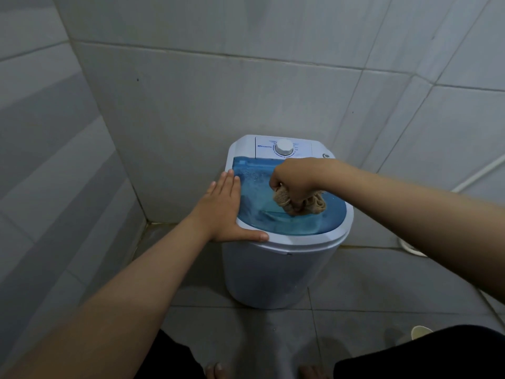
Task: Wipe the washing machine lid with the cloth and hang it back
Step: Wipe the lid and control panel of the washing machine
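Note:
A small white washing machine (pixel 276 272) stands in a tiled corner. Its clear blue lid (pixel 262 206) is closed, with water drops near the back left. My right hand (pixel 293 181) is shut on a bunched beige cloth (pixel 314 205), pressing it onto the middle right of the lid. My left hand (pixel 224 212) lies flat with fingers together on the lid's left edge, thumb along the front white rim.
A white control panel with a round dial (pixel 284 147) sits behind the lid. Grey tiled walls close in at the left and back. A white hose (pixel 475 176) runs down the right wall to the floor. A pale cup (pixel 420 332) stands at the lower right.

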`<action>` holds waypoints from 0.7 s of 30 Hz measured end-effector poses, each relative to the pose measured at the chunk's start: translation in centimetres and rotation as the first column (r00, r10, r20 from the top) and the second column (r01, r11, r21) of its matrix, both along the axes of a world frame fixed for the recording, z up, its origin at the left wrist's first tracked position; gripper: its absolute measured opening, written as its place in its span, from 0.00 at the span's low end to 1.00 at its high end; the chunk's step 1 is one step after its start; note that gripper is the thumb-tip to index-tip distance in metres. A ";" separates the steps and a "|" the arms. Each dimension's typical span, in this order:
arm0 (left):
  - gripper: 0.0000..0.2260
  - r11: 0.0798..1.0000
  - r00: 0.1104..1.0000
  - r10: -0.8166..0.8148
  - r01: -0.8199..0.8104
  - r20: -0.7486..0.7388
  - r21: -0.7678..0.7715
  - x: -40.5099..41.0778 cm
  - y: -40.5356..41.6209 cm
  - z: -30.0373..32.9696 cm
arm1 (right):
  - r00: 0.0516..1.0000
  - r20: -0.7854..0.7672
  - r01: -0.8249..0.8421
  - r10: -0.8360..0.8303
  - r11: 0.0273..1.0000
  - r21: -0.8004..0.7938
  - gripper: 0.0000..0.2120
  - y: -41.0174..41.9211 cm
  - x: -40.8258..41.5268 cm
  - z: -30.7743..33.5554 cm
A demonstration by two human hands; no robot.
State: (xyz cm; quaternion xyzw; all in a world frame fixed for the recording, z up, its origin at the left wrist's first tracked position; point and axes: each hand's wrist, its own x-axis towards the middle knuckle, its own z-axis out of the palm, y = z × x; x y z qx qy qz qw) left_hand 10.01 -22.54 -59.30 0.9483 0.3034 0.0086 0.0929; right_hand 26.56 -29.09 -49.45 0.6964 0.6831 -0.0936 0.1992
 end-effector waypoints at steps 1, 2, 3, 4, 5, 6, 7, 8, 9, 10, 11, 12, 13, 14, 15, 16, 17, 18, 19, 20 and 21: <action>0.65 1.000 1.000 -0.001 0.001 -0.001 0.002 0.0 0.0 0.0 | 1.000 -0.004 -0.001 0.001 1.000 0.002 0.17 0.0 0.1 -0.1; 0.65 1.000 1.000 -0.002 0.002 0.001 0.002 0.1 0.0 0.0 | 1.000 -0.011 0.000 0.000 1.000 0.007 0.17 0.1 0.3 -0.2; 0.65 1.000 1.000 -0.003 0.003 0.002 0.002 0.1 0.1 -0.1 | 1.000 -0.025 0.004 -0.003 1.000 0.018 0.15 0.2 0.5 -0.3; 0.65 1.000 1.000 -0.004 0.004 0.005 -0.001 0.1 0.1 -0.1 | 0.999 -0.047 0.008 -0.006 0.999 0.039 0.13 0.2 0.8 -0.5; 0.65 1.000 1.000 -0.005 0.005 0.009 -0.001 0.1 0.1 -0.2 | 0.997 -0.076 0.021 -0.016 0.998 0.063 0.12 0.1 1.2 -0.7; 0.65 1.000 1.000 -0.006 0.006 0.013 0.002 0.1 0.2 -0.3 | 0.994 -0.109 0.038 -0.029 0.996 0.083 0.13 0.0 1.6 -0.8; 0.66 1.000 1.000 -0.006 0.006 0.016 0.003 0.1 0.2 -0.3 | 0.989 -0.145 0.058 -0.042 0.993 0.103 0.15 -0.2 1.9 -1.0; 0.66 1.000 1.000 -0.004 0.004 0.017 0.002 0.2 0.2 -0.3 | 0.981 -0.184 0.076 -0.053 0.989 0.123 0.15 -0.3 2.1 -1.2; 0.68 1.000 1.000 -0.002 0.002 0.020 0.001 0.2 0.3 -0.4 | 0.975 -0.217 0.088 -0.057 0.987 0.136 0.16 -0.4 2.1 -1.4; 0.68 1.000 1.000 0.001 -0.001 0.024 0.003 0.3 0.3 -0.5 | 0.969 -0.243 0.091 -0.054 0.986 0.141 0.15 -0.4 2.1 -1.5; 0.69 1.000 1.000 0.002 -0.003 0.028 0.006 0.3 0.3 -0.5 | 0.963 -0.263 0.090 -0.049 0.985 0.145 0.16 -0.4 2.0 -1.6; 0.68 1.000 1.000 0.004 -0.004 0.029 0.007 0.4 0.3 -0.5 | 0.959 -0.281 0.085 -0.041 0.986 0.147 0.16 -0.3 1.9 -1.7; 0.67 1.000 1.000 0.005 -0.005 0.029 0.010 0.4 0.3 -0.5 | 0.955 -0.296 0.083 -0.035 0.985 0.152 0.16 -0.2 1.9 -1.8; 0.67 1.000 1.000 0.005 -0.005 0.028 0.010 0.4 0.2 -0.6 | 0.950 -0.312 0.085 -0.031 0.983 0.161 0.16 -0.2 1.9 -1.9; 0.67 1.000 1.000 0.004 -0.004 0.026 0.008 0.4 0.2 -0.6 | 0.944 -0.330 0.093 -0.031 0.981 0.172 0.16 -0.2 2.0 -2.0; 0.67 1.000 1.000 0.003 -0.003 0.023 0.006 0.4 0.2 -0.6 | 0.937 -0.348 0.104 -0.034 0.977 0.184 0.16 -0.3 2.1 -2.2; 0.67 1.000 1.000 0.002 -0.002 0.021 0.004 0.3 0.3 -0.6 | 0.928 -0.370 0.118 -0.037 0.973 0.198 0.16 -0.4 2.1 -2.4; 0.67 1.000 1.000 0.003 -0.003 0.021 0.007 0.3 0.2 -0.6 | 0.918 -0.395 0.134 -0.039 0.968 0.214 0.16 -0.6 2.2 -2.7; 0.67 1.000 1.000 0.005 -0.006 0.022 0.012 0.4 0.3 -0.6 | 0.905 -0.423 0.153 -0.040 0.960 0.236 0.15 -0.8 2.3 -2.9; 0.66 1.000 1.000 0.009 -0.010 0.024 0.016 0.4 0.3 -0.7 | 0.893 -0.449 0.179 -0.044 0.948 0.262 0.15 -1.0 2.3 -3.3; 0.66 1.000 1.000 0.013 -0.013 0.023 0.019 0.4 0.3 -0.6 | 0.881 -0.471 0.211 -0.052 0.933 0.292 0.15 -1.2 2.5 -3.6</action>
